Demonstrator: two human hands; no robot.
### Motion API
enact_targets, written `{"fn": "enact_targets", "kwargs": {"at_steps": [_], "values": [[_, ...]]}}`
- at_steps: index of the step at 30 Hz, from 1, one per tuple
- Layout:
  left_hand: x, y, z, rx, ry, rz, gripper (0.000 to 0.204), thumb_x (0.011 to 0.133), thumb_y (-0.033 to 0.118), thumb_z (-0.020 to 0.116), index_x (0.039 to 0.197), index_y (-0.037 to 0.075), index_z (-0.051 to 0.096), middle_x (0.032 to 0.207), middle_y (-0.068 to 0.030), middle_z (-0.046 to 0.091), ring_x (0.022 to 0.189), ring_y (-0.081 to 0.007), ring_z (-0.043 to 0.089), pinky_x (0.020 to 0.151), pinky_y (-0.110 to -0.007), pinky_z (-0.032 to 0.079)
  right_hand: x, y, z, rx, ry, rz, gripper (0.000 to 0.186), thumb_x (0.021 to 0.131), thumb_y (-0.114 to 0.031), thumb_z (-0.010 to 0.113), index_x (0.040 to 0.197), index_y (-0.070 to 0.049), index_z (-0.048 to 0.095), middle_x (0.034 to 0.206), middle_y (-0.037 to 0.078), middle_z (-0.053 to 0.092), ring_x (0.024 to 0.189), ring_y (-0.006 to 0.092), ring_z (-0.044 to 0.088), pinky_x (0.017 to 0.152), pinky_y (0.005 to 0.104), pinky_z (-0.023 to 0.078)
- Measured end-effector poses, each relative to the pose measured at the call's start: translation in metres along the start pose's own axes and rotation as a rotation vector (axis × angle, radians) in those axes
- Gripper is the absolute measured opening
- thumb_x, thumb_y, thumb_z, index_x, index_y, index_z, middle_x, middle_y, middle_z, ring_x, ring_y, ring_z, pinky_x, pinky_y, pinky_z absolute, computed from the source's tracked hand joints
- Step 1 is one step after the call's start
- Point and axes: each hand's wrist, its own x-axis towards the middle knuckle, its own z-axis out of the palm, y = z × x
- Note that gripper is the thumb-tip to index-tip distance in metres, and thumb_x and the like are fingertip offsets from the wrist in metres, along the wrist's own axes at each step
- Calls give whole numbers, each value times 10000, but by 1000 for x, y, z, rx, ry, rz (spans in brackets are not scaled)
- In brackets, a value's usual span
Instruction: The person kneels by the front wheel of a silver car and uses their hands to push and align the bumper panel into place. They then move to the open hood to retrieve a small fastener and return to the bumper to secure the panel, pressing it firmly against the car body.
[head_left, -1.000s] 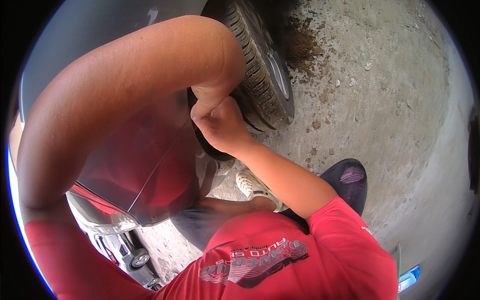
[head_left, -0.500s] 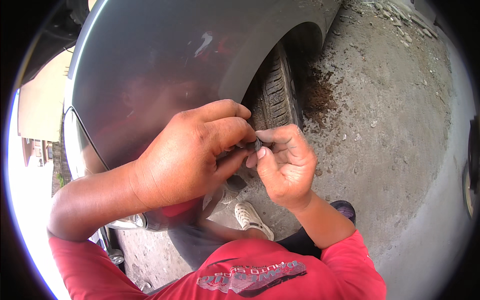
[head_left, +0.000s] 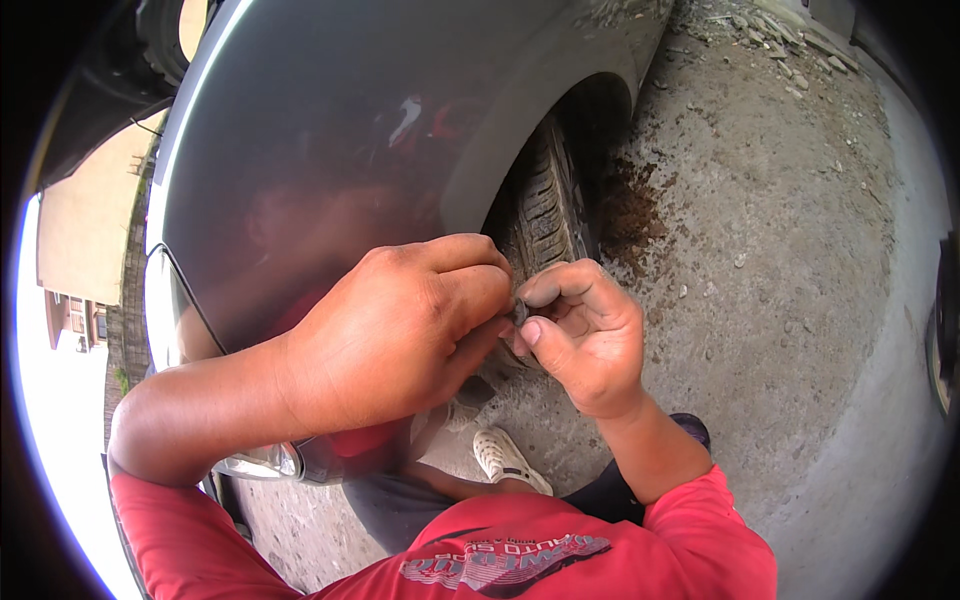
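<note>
Both hands are up in front of the lower end of the wheel arch (head_left: 478,165), where the curved lip of a dark grey car fender (head_left: 320,130) ends beside the dirty, deep-grooved tyre (head_left: 543,205). Past the right hand (head_left: 595,340) there is plenty of room, bare concrete floor (head_left: 770,330) running to the right, with broken rubble (head_left: 800,50) well apart at the far top; the left hand (head_left: 395,325) has the glossy fender close by its back. The small dark piece (head_left: 520,314) sits where the two sets of fingertips meet, just below the tyre in my sight. What shows of it looks longer up and down the view than across, though I cannot tell which end is which. It is tiny, dull grey to blackish, mostly covered, its full shape hidden. The right thumb and forefinger are pinched on it, a rounded gap behind their tips. The left fingers bend inward, thumb beneath, tips right at the piece; whether they grip it too, I cannot tell.
</note>
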Motion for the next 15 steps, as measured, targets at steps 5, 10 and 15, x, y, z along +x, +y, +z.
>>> {"fn": "enact_targets", "kwargs": {"at_steps": [5, 10, 15], "values": [[6, -3, -6, -201, -36, -19, 148, 786, -15, 734, 933, -14, 724, 998, -160, 703, 842, -325, 718, 711, -383, 588, 4, -1, -12, 277, -96, 130, 158, 922, 84, 601, 1065, 20, 584, 967, 58, 603, 810, 99, 628, 802, 294, 600], [7, -3, -5, -172, -42, -36, 143, 774, -7, 730, 917, -13, 732, 963, -147, 716, 835, -301, 724, 711, -372, 589, 3, -5, -11, 244, -129, 152, 173, 920, 88, 581, 1081, 24, 578, 971, 59, 586, 810, 94, 617, 821, 319, 615], [4, 0, -3, -109, -62, -46, 137, 764, -10, 727, 901, -9, 719, 962, -127, 710, 816, -297, 719, 698, -369, 589, 3, -6, -4, 87, -112, 110, 179, 905, 85, 586, 1072, 24, 572, 967, 51, 576, 824, 88, 616, 810, 292, 592]]}}
